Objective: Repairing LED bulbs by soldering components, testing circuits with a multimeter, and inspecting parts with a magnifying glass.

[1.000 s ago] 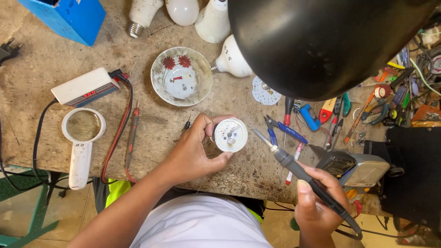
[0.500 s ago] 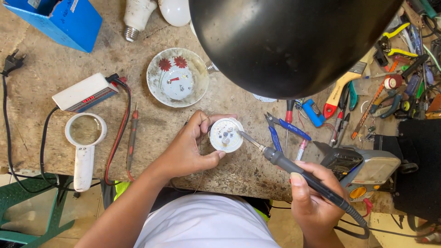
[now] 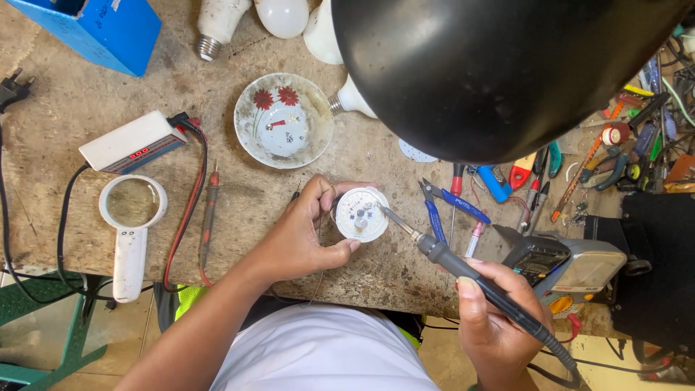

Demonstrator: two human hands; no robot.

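Note:
My left hand (image 3: 308, 235) grips a small round white circuit board (image 3: 360, 214) over the worn workbench (image 3: 87, 94), thumb below it and fingers curled above. A thin solder wire runs down from that hand. My right hand (image 3: 494, 318) holds a black soldering iron (image 3: 478, 279) like a pen, near the bench's front edge. The iron's metal tip touches the right part of the board's face.
A large black lamp shade (image 3: 499, 72) hangs over the upper right. A flowered bowl (image 3: 284, 119), white bulbs (image 3: 282, 16), a blue box (image 3: 94, 29), a white meter with red leads (image 3: 134, 141), a magnifier (image 3: 132, 217), blue cutters (image 3: 441, 206), a multimeter (image 3: 561, 264) and scattered tools (image 3: 615, 152) surround me.
The soldering iron has moved left from beside the board until its tip rests on the board. My left hand has kept hold of the board and turned it slightly.

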